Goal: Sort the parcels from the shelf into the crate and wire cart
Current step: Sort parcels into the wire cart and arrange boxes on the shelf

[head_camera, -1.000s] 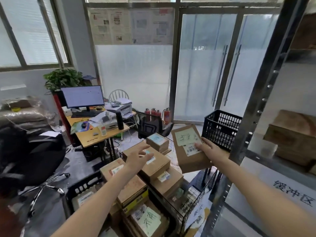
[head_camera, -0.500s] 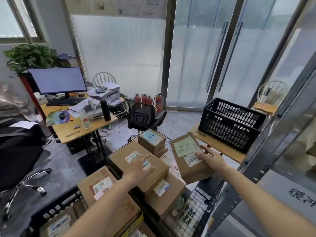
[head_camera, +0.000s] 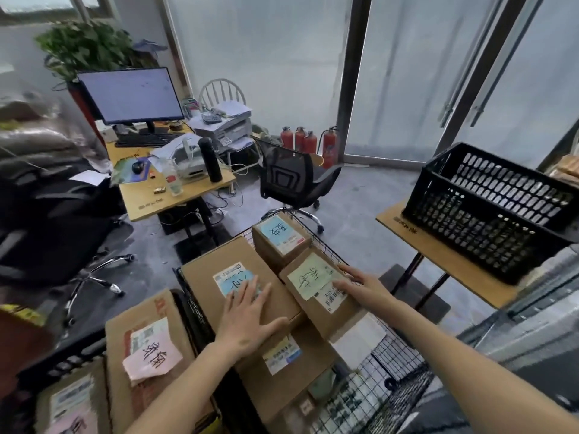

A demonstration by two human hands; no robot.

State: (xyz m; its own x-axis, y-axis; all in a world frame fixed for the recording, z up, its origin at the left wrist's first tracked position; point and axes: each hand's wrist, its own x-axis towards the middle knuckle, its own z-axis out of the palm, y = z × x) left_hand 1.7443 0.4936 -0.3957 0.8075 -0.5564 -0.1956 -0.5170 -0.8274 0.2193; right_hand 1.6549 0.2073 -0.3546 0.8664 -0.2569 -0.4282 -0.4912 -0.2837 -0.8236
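In the black wire cart (head_camera: 388, 355), the brown cardboard parcel with a yellow label (head_camera: 316, 285), earlier held aloft, now lies tilted, long axis running toward the lower right, under the flat, unclenched right hand (head_camera: 360, 285); the left hand (head_camera: 247, 321) rests spread and released on the large cardboard box with a blue label (head_camera: 219, 270).

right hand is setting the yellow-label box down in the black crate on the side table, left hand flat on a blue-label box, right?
Not the crate: the head view shows the right hand laying the yellow-label box on the boxes in the wire cart. The left hand is flat on the blue-label box.

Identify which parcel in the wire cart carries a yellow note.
The parcel under the right hand, tilted at the cart's right side. Its handwritten note is pale yellow; the two neighbouring parcels' notes are light blue.
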